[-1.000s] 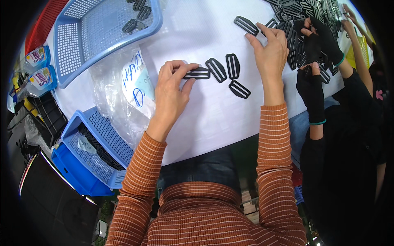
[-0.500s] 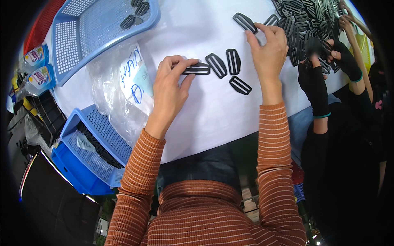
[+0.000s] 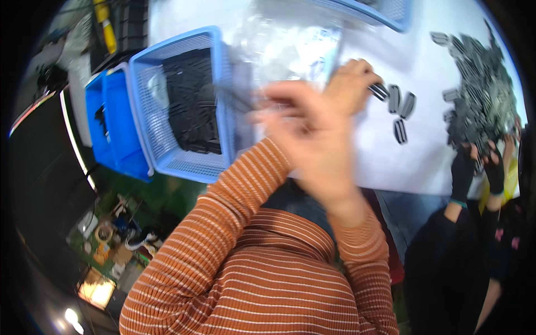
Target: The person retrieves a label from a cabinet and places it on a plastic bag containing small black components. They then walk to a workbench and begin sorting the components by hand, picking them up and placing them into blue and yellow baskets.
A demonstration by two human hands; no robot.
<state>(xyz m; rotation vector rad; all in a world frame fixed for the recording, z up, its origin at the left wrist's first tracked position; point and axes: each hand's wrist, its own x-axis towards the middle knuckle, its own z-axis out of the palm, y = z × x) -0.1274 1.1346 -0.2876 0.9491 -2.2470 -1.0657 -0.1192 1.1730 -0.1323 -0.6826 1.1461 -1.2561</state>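
Observation:
My left hand (image 3: 349,84) rests on the white table (image 3: 430,162), its fingertips pinching a black plastic buckle piece (image 3: 379,90). Three more black buckle pieces (image 3: 400,106) lie just to its right. My right hand (image 3: 304,134) is raised above the table edge and blurred by motion. It crosses in front of my left forearm, fingers spread and pointing left, with nothing seen in it. A crumpled clear plastic bag (image 3: 290,47) lies beyond both hands.
A light blue mesh basket (image 3: 223,106) holding black pieces sits to the left, beside a darker blue bin (image 3: 111,123). A heap of black buckle pieces (image 3: 480,84) lies at the right. Another person's black-gloved hands (image 3: 474,164) work there. Another blue basket (image 3: 391,11) is at the top.
The view has swung left and down. My right hand has left the pieces on the table and swept up and across to the left. My left hand stays on its buckle piece.

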